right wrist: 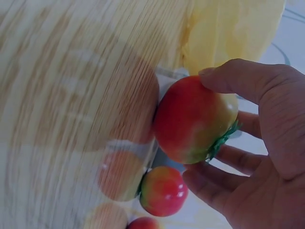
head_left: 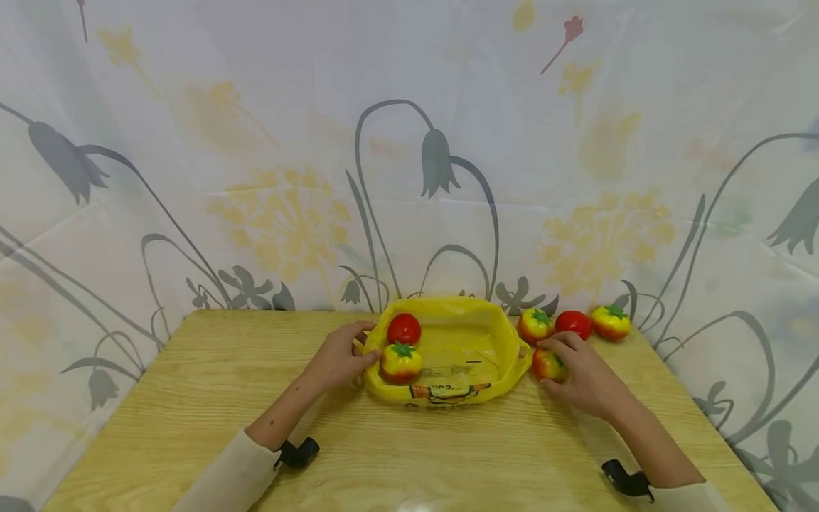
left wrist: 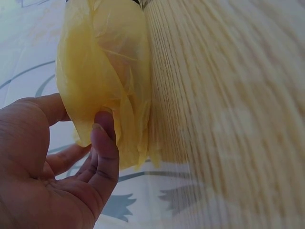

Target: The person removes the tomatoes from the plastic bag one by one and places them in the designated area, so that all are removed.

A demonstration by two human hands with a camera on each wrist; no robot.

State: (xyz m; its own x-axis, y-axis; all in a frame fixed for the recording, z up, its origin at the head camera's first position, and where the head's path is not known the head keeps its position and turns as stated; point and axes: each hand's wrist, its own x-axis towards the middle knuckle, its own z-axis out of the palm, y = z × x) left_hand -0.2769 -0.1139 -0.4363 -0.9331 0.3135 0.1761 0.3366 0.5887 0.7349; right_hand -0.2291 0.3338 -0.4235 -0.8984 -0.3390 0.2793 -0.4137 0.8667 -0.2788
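Evidently grasping: right fingers [right wrist: 209, 188] grip a fruit [right wrist: 190, 119] at three o'clock of the bag [head_left: 508, 348]; left fingers [left wrist: 105, 152] pinch its nine-o'clock side; lifting seems required.

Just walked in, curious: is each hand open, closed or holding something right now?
Left hand: closed, pinching the side of the yellow plastic bag.
Right hand: closed around a red-and-yellow fruit with green leaves.

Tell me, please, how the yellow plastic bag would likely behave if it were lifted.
The yellow plastic bag will probably flop, since its thin walls look creased. It may sag toward the left, where the red fruit and the green-topped fruit sit. Both look round, so they could roll if it tilts.
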